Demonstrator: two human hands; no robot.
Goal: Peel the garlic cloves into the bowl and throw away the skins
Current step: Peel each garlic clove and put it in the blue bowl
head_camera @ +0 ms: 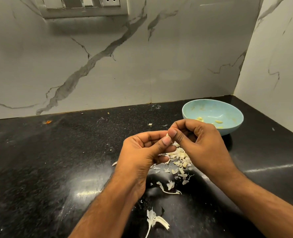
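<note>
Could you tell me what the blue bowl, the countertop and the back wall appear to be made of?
Blue bowl: matte pale blue, no sharp glare; probably melamine or plastic, possibly matte ceramic.
Countertop: polished black speckled stone, likely granite; it mirrors the light.
Back wall: smooth white slabs with grey veins and a vertical seam; marble or marble-look tile.

garlic clove (167, 134) mostly hidden between fingertips, switch panel (84, 6) cut off at top edge

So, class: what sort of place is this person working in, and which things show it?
Probably a home kitchen: a black stone counter, a marble-look backsplash with a switch panel, and a blue bowl holding peeled garlic.
</note>
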